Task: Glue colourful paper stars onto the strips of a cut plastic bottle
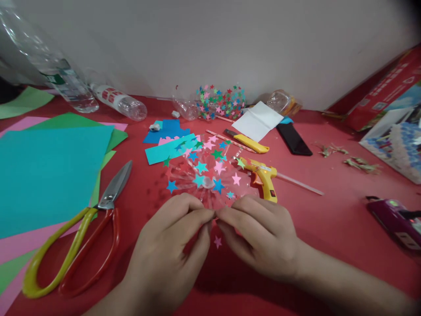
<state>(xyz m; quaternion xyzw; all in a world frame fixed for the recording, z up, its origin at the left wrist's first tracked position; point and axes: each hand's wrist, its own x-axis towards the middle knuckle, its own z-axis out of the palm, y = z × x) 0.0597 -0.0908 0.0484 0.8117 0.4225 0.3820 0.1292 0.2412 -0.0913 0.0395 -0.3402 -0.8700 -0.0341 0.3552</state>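
Observation:
A clear plastic bottle piece (208,184), cut into spreading strips and dotted with pink, blue, green and red star stickers, lies in front of me. My left hand (174,250) pinches at its near edge, thumb and forefinger pressed together. Opposite it, my right hand (263,237) is closed in a similar pinch, the fingertips of both hands meeting. The exact bit of plastic between the fingertips is hidden. Just below them shows a pink star (217,242). Beyond my right hand lies a yellow glue gun (265,175) with a clear glue stick in its back.
Scissors (108,197) and coloured paper sheets (52,175) lie at left. A yellow utility knife (251,143), a black phone (294,139) and white paper (258,120) are behind. Plastic bottles (121,103) and a starred plastic piece (220,102) line the wall. A purple power strip (394,219) sits right.

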